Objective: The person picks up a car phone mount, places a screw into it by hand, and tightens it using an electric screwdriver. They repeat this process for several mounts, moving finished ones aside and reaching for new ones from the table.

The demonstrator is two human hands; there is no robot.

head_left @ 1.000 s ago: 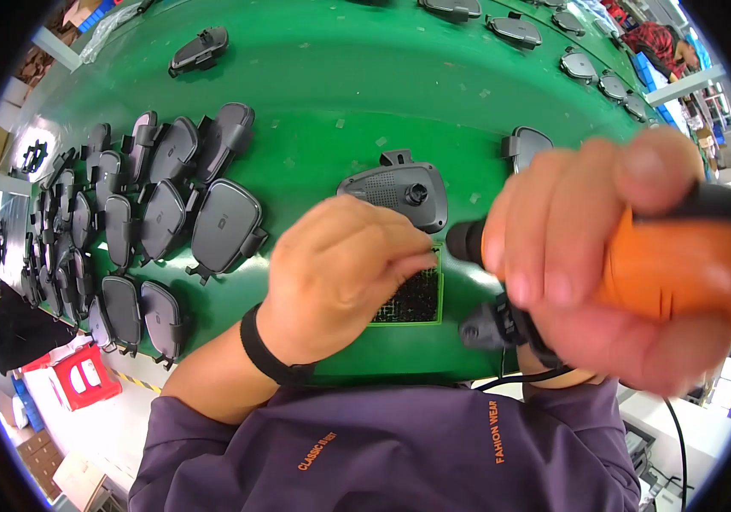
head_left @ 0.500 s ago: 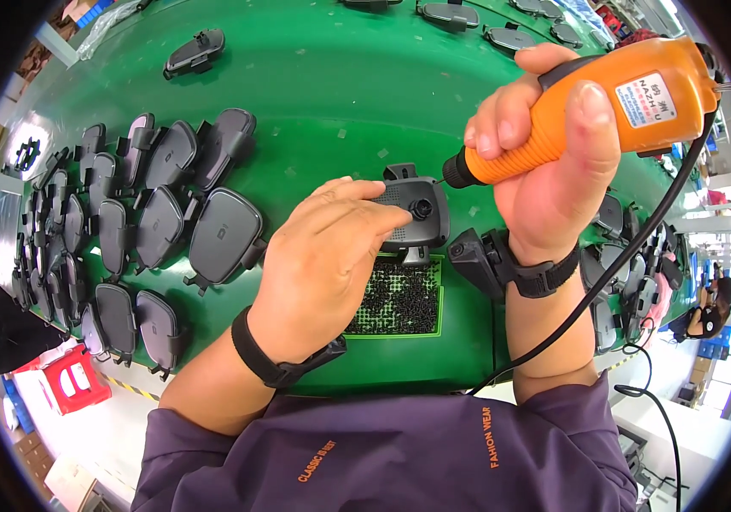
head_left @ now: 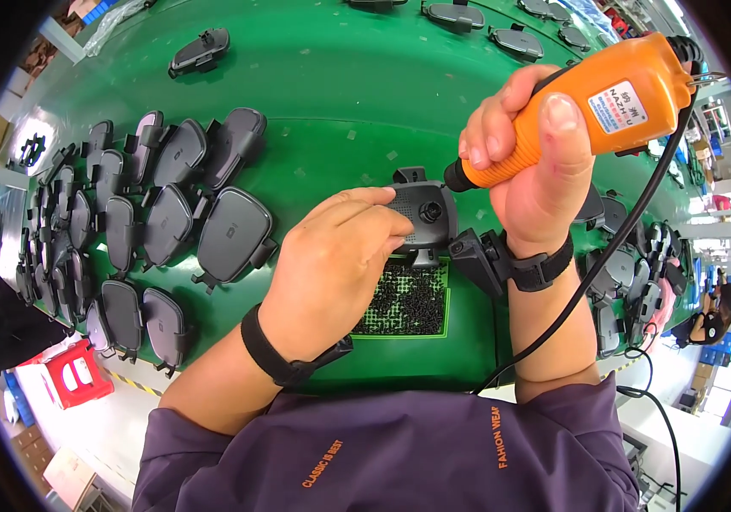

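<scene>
Green worktop's (head_left: 323,102) near edge: left hand (head_left: 329,256) bent over a phone holder (head_left: 423,213), pinch unclear; right hand (head_left: 540,192) wrapping an electric screwdriver (head_left: 602,109), apparently screw-fastening; steady aim needed next!

Red stool (head_left: 85,395) on pale floor (head_left: 113,427)

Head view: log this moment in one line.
left hand: fingers over left side of grey holder | right hand: grips orange corded tool, nose at holder's upper-right corner | green tray: black parts

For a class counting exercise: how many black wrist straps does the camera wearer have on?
2: one black wrist strap around the left wrist, another around the right wrist.
</scene>
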